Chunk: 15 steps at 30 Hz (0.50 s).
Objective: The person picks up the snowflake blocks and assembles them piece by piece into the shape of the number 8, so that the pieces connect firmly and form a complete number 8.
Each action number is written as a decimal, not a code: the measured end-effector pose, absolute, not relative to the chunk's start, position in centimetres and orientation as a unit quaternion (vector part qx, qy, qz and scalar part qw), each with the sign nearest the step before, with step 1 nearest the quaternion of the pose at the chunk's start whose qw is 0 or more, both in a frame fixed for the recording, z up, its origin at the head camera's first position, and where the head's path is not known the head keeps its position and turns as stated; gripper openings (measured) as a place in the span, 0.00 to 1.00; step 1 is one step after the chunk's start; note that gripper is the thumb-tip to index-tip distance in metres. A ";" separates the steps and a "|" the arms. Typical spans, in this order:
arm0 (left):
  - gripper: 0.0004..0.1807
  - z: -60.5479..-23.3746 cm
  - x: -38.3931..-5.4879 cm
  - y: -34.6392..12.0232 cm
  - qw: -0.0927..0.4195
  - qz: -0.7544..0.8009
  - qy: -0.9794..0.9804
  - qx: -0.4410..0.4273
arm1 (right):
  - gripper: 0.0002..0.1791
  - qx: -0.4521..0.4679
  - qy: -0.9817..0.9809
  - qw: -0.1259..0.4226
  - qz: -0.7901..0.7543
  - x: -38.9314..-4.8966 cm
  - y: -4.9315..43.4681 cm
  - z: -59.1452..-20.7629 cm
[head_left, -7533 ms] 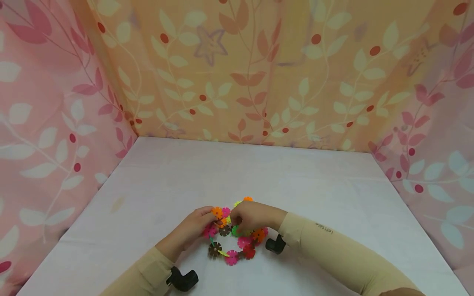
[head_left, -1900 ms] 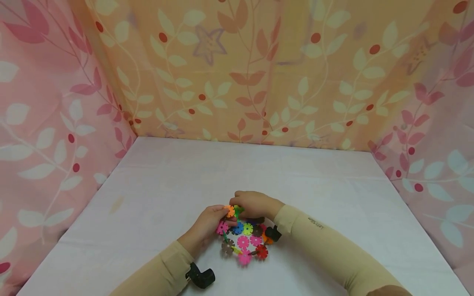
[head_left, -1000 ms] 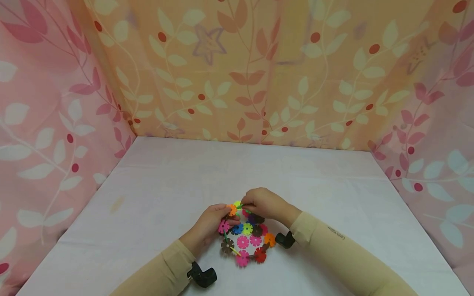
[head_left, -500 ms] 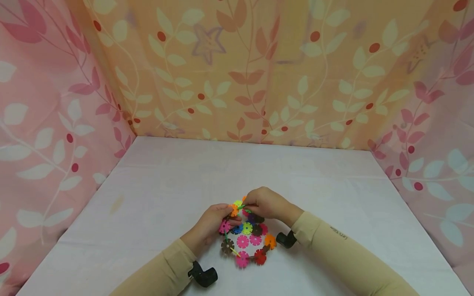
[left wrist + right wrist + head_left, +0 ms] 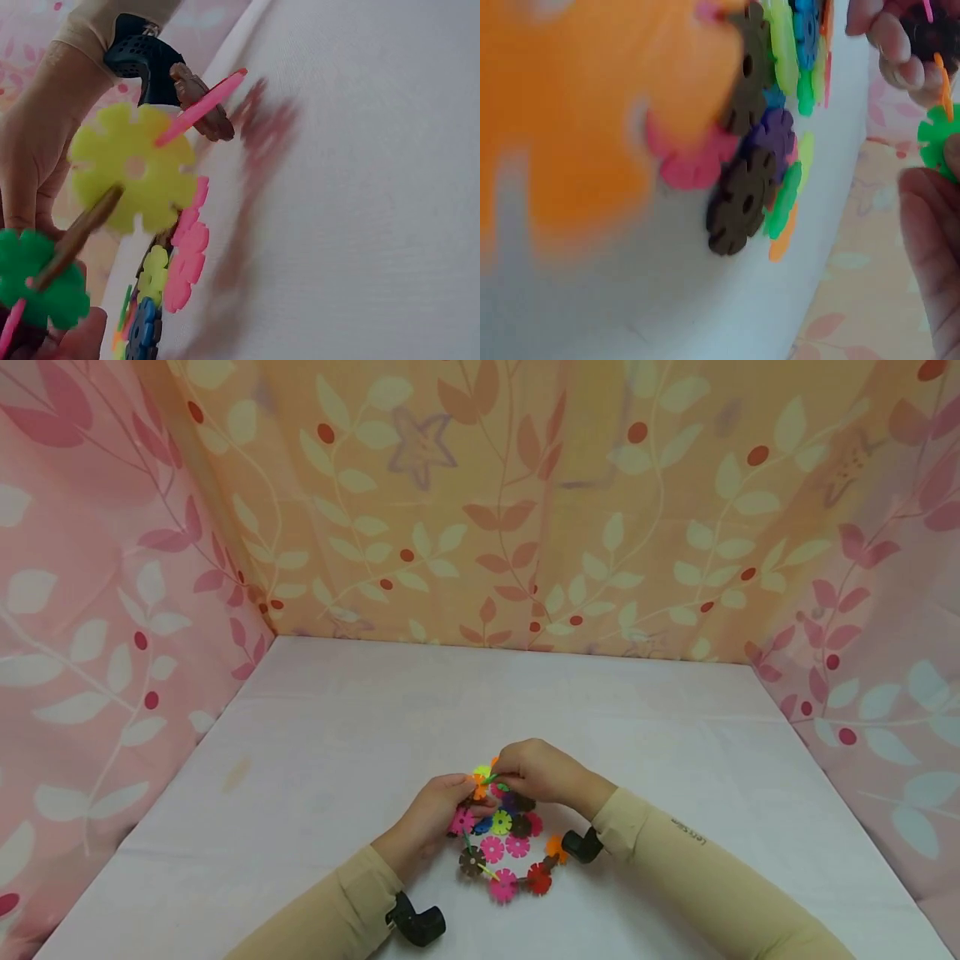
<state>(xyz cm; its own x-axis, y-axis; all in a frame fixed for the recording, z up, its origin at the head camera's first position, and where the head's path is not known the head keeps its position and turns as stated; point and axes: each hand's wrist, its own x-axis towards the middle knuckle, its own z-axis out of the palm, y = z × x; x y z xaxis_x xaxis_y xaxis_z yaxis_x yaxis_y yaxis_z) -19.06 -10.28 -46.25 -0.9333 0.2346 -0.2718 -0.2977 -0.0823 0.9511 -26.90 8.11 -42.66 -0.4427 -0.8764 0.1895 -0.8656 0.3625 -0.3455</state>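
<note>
A chain of slotted plastic flower discs curves over the table, with a pink disc (image 5: 503, 887) and a red disc (image 5: 539, 878) at its near side. My left hand (image 5: 427, 818) grips its upper left end, by an orange disc (image 5: 479, 787). Close to it, my right hand (image 5: 543, 772) pinches a green disc (image 5: 936, 139) between thumb and fingers, edge towards the orange one. Whether the two discs are joined, I cannot tell. In the left wrist view a yellow disc (image 5: 135, 169) of the chain hangs in front of the left hand.
Loose discs lie inside the chain's curve, among them a yellow one (image 5: 501, 822) and a pink one (image 5: 492, 849). More sit partly beneath the right hand. A white cloth covers the table (image 5: 360, 710); patterned curtains (image 5: 517, 502) enclose it on three sides.
The right hand shifted right between 1.9 and 1.0 seconds ago and now stays by the orange disc with the green disc. The left hand and chain have moved slightly right.
</note>
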 end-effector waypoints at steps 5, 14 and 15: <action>0.22 -46.1 -19.0 -10.3 0.203 0.732 0.651 -0.014 | 0.07 -0.528 0.818 0.069 -0.215 -27.1 8.1 -42.2; 0.22 -46.3 -19.5 -10.9 0.212 0.713 0.669 -0.001 | 0.08 -0.508 0.830 0.135 -0.186 -27.5 7.8 -42.2; 0.22 -46.3 -19.5 -11.0 0.213 0.712 0.670 -0.004 | 0.08 -0.499 0.838 0.140 -0.170 -27.5 7.9 -42.3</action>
<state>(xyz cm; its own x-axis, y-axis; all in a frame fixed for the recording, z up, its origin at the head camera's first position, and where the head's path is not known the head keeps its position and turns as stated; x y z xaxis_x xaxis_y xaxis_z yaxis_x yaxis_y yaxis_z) -19.55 -11.00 -46.31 -0.9093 0.2979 -0.2905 -0.3081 -0.0129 0.9513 -27.54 7.87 -42.26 -0.4626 -0.8841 -0.0662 -0.7888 0.4445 -0.4245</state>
